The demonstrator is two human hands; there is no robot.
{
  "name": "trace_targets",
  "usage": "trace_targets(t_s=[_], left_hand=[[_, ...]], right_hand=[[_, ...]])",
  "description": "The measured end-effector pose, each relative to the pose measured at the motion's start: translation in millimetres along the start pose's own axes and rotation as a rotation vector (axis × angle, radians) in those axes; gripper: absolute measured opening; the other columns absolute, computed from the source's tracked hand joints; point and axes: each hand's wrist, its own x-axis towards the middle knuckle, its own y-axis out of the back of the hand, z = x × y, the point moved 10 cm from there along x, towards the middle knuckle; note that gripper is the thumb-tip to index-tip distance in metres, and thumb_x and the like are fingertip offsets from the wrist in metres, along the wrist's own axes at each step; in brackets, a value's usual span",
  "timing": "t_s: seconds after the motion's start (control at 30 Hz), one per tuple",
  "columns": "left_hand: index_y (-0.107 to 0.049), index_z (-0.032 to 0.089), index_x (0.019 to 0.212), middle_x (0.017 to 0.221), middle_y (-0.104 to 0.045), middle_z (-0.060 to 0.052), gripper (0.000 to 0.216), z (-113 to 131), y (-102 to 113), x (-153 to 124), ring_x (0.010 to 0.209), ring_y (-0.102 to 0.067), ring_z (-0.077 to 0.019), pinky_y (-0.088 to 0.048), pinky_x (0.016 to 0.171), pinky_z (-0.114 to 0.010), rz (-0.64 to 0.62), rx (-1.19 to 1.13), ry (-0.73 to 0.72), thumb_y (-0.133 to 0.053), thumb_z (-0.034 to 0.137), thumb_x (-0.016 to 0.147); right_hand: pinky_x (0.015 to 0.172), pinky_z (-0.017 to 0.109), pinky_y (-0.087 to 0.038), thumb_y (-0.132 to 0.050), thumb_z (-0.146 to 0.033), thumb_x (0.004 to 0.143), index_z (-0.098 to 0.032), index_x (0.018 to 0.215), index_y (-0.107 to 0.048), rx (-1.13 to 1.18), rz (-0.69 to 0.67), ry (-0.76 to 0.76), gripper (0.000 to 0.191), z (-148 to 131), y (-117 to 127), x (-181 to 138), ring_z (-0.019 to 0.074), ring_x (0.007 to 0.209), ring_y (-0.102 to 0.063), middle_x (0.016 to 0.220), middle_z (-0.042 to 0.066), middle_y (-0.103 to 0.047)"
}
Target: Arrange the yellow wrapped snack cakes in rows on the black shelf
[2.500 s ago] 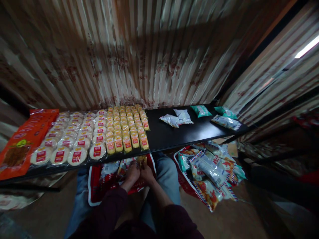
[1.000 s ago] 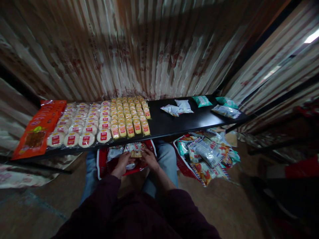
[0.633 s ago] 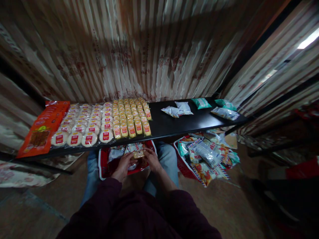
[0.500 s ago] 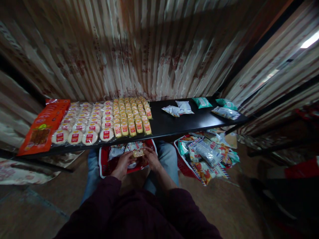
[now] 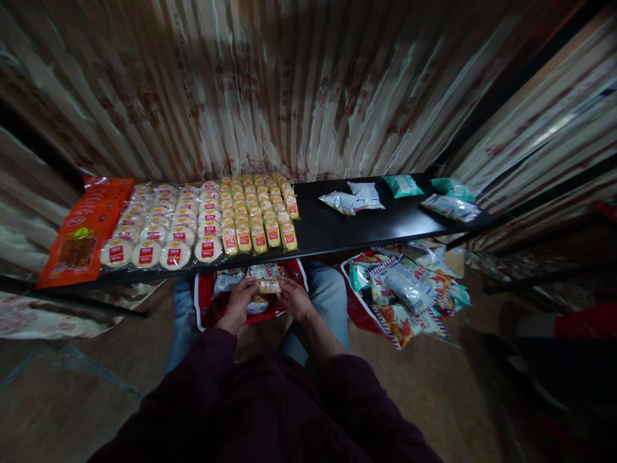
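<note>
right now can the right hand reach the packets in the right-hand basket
Likely yes: the near packets lie uncovered, though the right leg is in between and the right hand holds a small wrapped snack.

Shelf (image 5: 332,235) holds 3 white packets (image 5: 369,195), 2 green packets (image 5: 403,186), 4 columns round cakes (image 5: 175,255), 5 columns yellow packs (image 5: 259,235); 2 red baskets (image 5: 205,302) below.

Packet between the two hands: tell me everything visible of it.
The packet is small, oblong and pale yellow-tan, in a shiny, clear wrapper that looks like plastic. It lies roughly level, its length running left to right, seen over the red basket. The left hand and right hand hold its two ends. Any print is too small to read.
</note>
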Motion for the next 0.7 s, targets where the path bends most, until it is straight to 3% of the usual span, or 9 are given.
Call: trace_targets(t_s=[0.17, 0.3, 0.5, 0.7], left_hand=[[-0.066, 0.015, 0.086, 0.078, -0.068, -0.002, 0.04, 4, -6, -8, 0.064, -0.061, -0.0111, -0.045, 0.056, -0.021, -0.047, -0.084, 0.008, -0.085, 0.027, 0.052], [-0.064, 0.014, 0.078, 0.071, -0.067, -0.001, 0.028, 6, -10, -14, 0.056, -0.059, -0.0081, -0.045, 0.056, -0.02, -0.064, -0.113, 0.032, -0.082, 0.023, 0.059], [-0.06, 0.013, 0.072, 0.063, -0.064, 0.0, 0.01, 0, -12, -16, 0.051, -0.058, -0.0074, -0.045, 0.051, -0.018, -0.026, -0.145, 0.125, -0.069, 0.009, 0.072], [-0.058, 0.012, 0.071, 0.058, -0.062, -0.001, 0.01, -6, -11, -19, 0.047, -0.057, -0.0064, -0.043, 0.046, -0.015, 0.017, -0.188, 0.242, -0.062, 0.004, 0.078]], right_hand=[[0.058, 0.02, -0.053, -0.072, -0.016, 0.069, -0.021, 0.086, -0.065, -0.017, -0.024, -0.016, 0.019, -2, -2, -3, 0.0112, 0.069, -0.064, 0.081, 0.001, -0.07], [0.06, 0.021, -0.053, -0.072, -0.02, 0.07, -0.021, 0.085, -0.065, -0.031, 0.013, 0.011, 0.017, -2, 1, -5, 0.0114, 0.07, -0.063, 0.08, 0.001, -0.069], [0.061, 0.021, -0.05, -0.076, -0.028, 0.062, -0.021, 0.088, -0.07, -0.12, 0.025, 0.11, 0.028, -10, 0, -10, 0.0141, 0.078, -0.063, 0.088, 0.001, -0.069], [0.065, 0.024, -0.05, -0.073, -0.035, 0.06, -0.022, 0.081, -0.07, -0.157, -0.027, 0.067, 0.025, -9, -5, -12, 0.0161, 0.081, -0.062, 0.093, 0.003, -0.069]])
